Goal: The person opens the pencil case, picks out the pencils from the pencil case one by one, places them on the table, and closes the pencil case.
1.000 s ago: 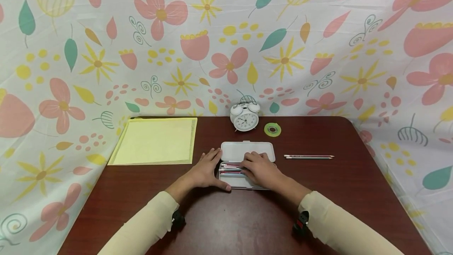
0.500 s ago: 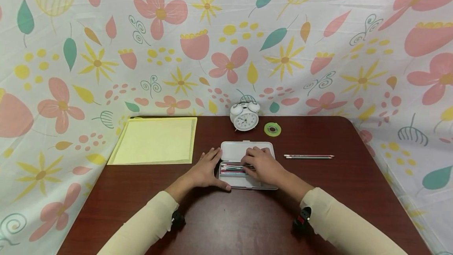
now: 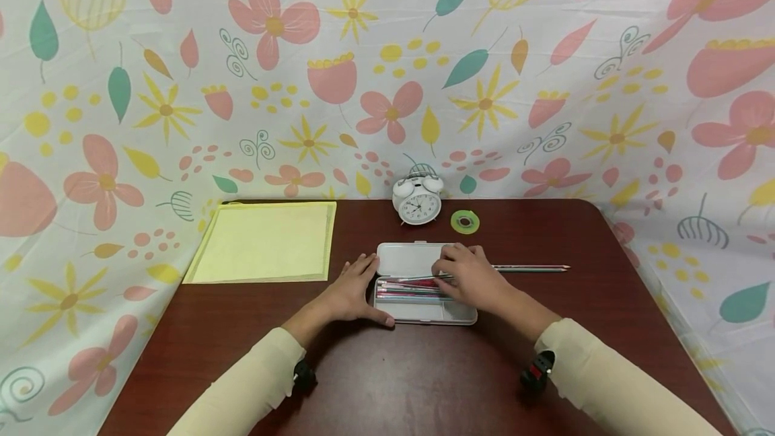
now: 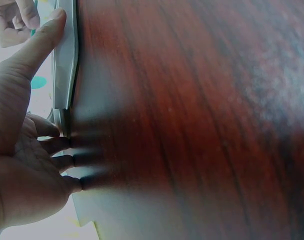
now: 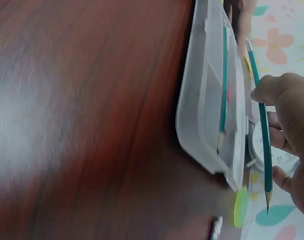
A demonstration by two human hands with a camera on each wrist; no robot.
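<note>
A white pencil case lies with its lid hinged back, several pencils inside. My right hand is raised over its right part and pinches a green pencil between thumb and fingers. That pencil's sharpened tip points down in the right wrist view, clear of the case. My left hand rests at the case's left end, fingers spread and straight. Its thumb lies along the front wall in the left wrist view.
Two pencils lie side by side right of the case, partly behind my right hand. A white alarm clock and a green roll of tape are at the back. A yellow folder lies at the left on the brown table.
My right hand has lifted a pencil from among the others and moved right with it, baring more of the case. The left hand has stayed in place.
</note>
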